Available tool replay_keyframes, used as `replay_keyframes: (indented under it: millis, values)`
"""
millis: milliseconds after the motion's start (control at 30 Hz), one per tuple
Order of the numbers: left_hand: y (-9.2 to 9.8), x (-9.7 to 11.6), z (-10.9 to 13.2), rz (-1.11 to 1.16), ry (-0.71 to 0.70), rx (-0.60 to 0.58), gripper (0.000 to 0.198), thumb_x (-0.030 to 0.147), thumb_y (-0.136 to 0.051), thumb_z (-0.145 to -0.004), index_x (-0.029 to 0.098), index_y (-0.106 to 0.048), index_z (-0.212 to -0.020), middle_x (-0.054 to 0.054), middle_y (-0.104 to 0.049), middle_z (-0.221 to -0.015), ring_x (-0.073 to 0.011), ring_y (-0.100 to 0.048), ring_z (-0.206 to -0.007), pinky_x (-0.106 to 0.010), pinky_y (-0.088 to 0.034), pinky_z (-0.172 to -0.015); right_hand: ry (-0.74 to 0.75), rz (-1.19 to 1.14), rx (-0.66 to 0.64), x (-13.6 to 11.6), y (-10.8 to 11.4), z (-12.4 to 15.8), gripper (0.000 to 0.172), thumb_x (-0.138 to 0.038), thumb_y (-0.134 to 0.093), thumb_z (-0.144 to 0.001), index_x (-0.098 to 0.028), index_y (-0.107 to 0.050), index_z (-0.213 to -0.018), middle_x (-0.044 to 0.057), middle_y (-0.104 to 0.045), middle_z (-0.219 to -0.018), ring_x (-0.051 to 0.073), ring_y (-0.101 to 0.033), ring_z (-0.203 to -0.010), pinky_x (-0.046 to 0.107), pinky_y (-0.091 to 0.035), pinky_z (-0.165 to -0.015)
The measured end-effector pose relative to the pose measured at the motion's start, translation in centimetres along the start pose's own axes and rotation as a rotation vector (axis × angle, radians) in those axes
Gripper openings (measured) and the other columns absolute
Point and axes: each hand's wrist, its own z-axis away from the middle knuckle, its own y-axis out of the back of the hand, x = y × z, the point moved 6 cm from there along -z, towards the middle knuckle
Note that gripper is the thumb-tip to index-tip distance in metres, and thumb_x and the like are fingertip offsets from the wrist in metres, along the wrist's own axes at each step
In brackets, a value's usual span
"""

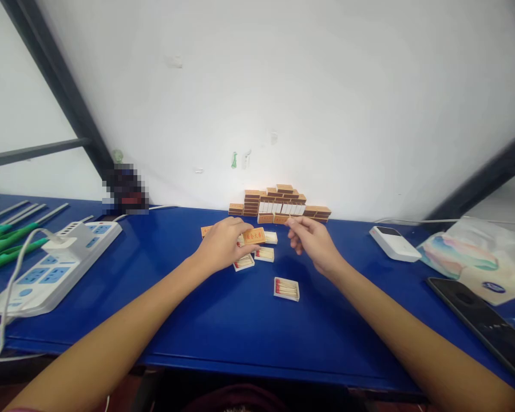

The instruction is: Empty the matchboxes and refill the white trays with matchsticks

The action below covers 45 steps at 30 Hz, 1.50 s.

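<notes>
My left hand (pixel 220 245) is closed on an orange matchbox (pixel 254 236) with red lettering, its thumb below the box. Beneath and beside this hand lie several open white matchbox trays with red-tipped matches, among them a tray (pixel 264 254) and a lower tray (pixel 244 262). Another orange matchbox (pixel 205 231) shows partly behind the left hand. To the right, my right hand (pixel 311 237) hovers with thumb and forefinger pinched; what sits between them is too small to make out. A separate tray of matches (pixel 286 289) rests nearer me on the blue table.
Against the wall stands a stack of matchboxes (pixel 251 203). On the left are a white power strip (pixel 54 280) with cables and green-handled rods (pixel 15 243). A white device (pixel 395 243), a tissue pack (pixel 476 257) and a black phone (pixel 476 320) lie on the right.
</notes>
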Motion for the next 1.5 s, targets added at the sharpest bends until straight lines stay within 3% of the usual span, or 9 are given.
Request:
replay_keyframes:
  millis: [200,400,467,600,733,967,1233,1400,1500]
  values:
    - [-0.6,0.8,0.2,0.036,0.001,-0.043,0.029,0.045,-0.069,-0.093,0.019,-0.074,-0.106,-0.006,-0.072,-0.097,-0.0213,-0.068,-0.086,-0.032,-0.049,-0.073,-0.102,0.009,-0.396,-0.4,-4.4,3.0,0.045,-0.064,-0.065,-0.087,-0.02,-0.071,-0.095,-0.003,-0.051,-0.057,0.01,-0.045,-0.044,0.019,-0.024,-0.034]
    - [0.1,0.5,0.0,0.034,0.071,0.011,0.033,0.046,-0.077,-0.086,0.019,-0.073,-0.106,-0.006,-0.072,-0.097,-0.0219,-0.068,-0.086,-0.03,-0.048,-0.071,-0.073,-0.119,0.009,-0.5,-1.5,1.8,0.036,-0.055,-0.074,-0.082,-0.024,-0.058,-0.088,-0.008,-0.047,-0.06,0.008,-0.042,-0.044,0.018,-0.031,-0.035]
    - [-0.1,0.7,0.0,0.044,0.05,0.001,0.032,0.045,-0.076,-0.087,0.018,-0.073,-0.105,-0.006,-0.072,-0.096,-0.0215,-0.067,-0.085,-0.031,-0.048,-0.072,-0.12,-0.136,-0.052,-0.4,-1.8,2.0,0.037,-0.057,-0.073,-0.083,-0.024,-0.059,-0.093,-0.007,-0.05,-0.064,0.008,-0.045,-0.044,0.017,-0.027,-0.033]
    - [-0.6,1.3,0.2,0.037,-0.011,-0.025,0.024,0.039,-0.071,-0.091,0.017,-0.074,-0.1,-0.007,-0.07,-0.092,-0.021,-0.066,-0.083,-0.032,-0.049,-0.074,-0.208,-0.083,-0.429,-0.1,-4.7,3.5,0.043,-0.065,-0.066,-0.087,-0.023,-0.061,-0.097,-0.006,-0.052,-0.064,0.009,-0.047,-0.043,0.018,-0.028,-0.032]
    - [-0.6,1.1,0.2,0.038,0.015,-0.026,0.03,0.042,-0.075,-0.089,0.018,-0.074,-0.106,-0.007,-0.071,-0.097,-0.022,-0.067,-0.087,-0.033,-0.051,-0.077,-0.179,-0.09,-0.29,0.1,-3.7,2.8,0.045,-0.064,-0.071,-0.084,-0.021,-0.064,-0.095,-0.007,-0.046,-0.061,0.008,-0.043,-0.044,0.018,-0.032,-0.034]
    - [-0.9,1.3,0.2,0.036,0.002,-0.088,0.04,0.046,-0.077,-0.088,0.019,-0.071,-0.116,-0.007,-0.074,-0.102,-0.0236,-0.069,-0.091,-0.032,-0.049,-0.077,-0.122,0.0,-0.305,0.1,-3.0,1.8,0.034,-0.05,-0.077,-0.08,-0.019,-0.062,-0.077,-0.005,-0.05,-0.05,0.008,-0.041,-0.042,0.02,-0.035,-0.037]
    - [0.1,0.6,-0.1,0.027,0.093,-0.09,0.032,0.048,-0.072,-0.092,0.023,-0.074,-0.111,-0.004,-0.077,-0.097,-0.0224,-0.069,-0.084,-0.029,-0.045,-0.069,-0.068,-0.098,-0.03,-0.4,3.5,-2.3,0.025,-0.032,-0.074,-0.074,-0.02,-0.054,-0.067,-0.005,-0.048,-0.056,0.009,-0.047,-0.045,0.02,-0.035,-0.037]
    - [-1.5,2.3,0.5,0.084,-0.022,-0.172,0.049,0.056,-0.072,-0.089,0.021,-0.07,-0.124,-0.008,-0.075,-0.105,-0.026,-0.069,-0.096,-0.032,-0.049,-0.077,0.009,0.073,0.402,0.5,11.2,-6.1,0.021,-0.027,-0.068,-0.08,-0.02,-0.054,-0.066,-0.002,-0.051,-0.056,0.01,-0.047,-0.046,0.019,-0.036,-0.036]
    - [-3.0,3.7,1.2,0.082,-0.107,-0.234,0.052,0.053,-0.073,-0.089,0.02,-0.067,-0.128,-0.009,-0.073,-0.105,-0.0264,-0.067,-0.096,-0.035,-0.05,-0.079,-0.068,0.182,0.432,1.9,13.4,-8.2,0.021,-0.024,-0.065,-0.083,-0.021,-0.053,-0.066,-0.001,-0.051,-0.055,0.01,-0.047,-0.047,0.018,-0.037,-0.036]
